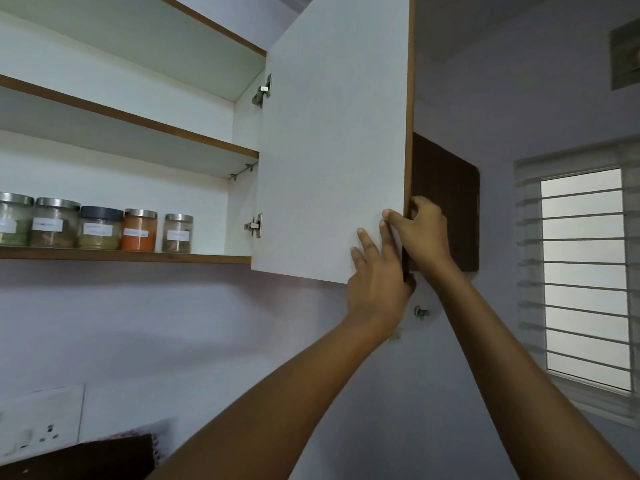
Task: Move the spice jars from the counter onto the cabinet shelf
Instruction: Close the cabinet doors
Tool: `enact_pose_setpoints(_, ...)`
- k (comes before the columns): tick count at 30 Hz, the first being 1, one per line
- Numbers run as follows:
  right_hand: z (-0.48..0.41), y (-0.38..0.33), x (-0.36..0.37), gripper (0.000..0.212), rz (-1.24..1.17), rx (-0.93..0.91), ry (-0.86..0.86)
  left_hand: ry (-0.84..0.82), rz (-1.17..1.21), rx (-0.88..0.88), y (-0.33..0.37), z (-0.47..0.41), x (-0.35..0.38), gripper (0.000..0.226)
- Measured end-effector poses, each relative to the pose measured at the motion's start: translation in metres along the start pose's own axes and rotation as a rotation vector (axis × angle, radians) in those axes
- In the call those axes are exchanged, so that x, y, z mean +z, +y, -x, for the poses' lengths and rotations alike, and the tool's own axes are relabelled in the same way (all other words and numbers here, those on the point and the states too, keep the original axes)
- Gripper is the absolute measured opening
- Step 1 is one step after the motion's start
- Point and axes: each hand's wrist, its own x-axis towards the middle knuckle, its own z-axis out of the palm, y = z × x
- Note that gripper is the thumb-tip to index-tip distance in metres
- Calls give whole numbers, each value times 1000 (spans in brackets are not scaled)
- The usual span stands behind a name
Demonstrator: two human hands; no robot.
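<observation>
The right grip (420,230) is closed on the free edge of the door (329,150), with the thumb on the white inner face and the fingers curled round onto the brown outer side. The left grip (377,271) sits just below and touches it. It lies open, fingers straight and flat on the white face near the door's lower outer corner; its thumb drops past the door's edge and is mostly hidden. Both bare forearms reach steeply up from the bottom of the view, wrists close together. The door stands swung out on two hinges (254,226).

Five jars (100,227) stand upright and lidded in a row along the front edge of the lowest shelf (173,258), toward its right end. The orange jar (139,230) is second from the right. A barred window (585,271) is at the right.
</observation>
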Motion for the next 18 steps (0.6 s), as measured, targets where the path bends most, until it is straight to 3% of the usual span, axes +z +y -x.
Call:
enact_pose_setpoints(10, 22, -38, 20, 17, 31, -141, -6, 53, 2, 60, -31, 20, -45, 91)
enact_pose_setpoints(18, 43, -75, 50, 24, 75, -214, -6, 131, 76, 105, -61, 42, -88, 78)
